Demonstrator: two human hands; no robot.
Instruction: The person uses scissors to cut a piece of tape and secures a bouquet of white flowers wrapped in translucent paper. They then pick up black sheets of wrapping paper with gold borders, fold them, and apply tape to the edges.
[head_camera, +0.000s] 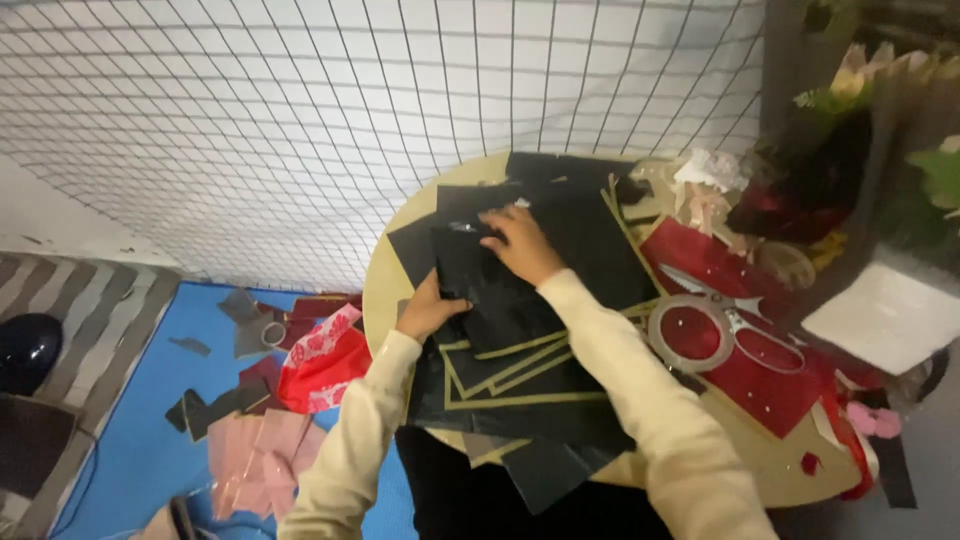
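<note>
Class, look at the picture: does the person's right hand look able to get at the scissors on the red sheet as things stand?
Probably yes. The right hand lies flat on the black sheets, holding nothing, and the scissors lie uncovered on the red sheet just to its right, with only a tape ring beside them.

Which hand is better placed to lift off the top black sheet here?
Probably the right hand: it lies flat on the top black sheet near its far edge. The left hand grips the stack's left edge, steadying it.

Flower-wrapping workshop, wrapping sheets (540, 300), scissors (735, 320), bouquet (850, 120)
</note>
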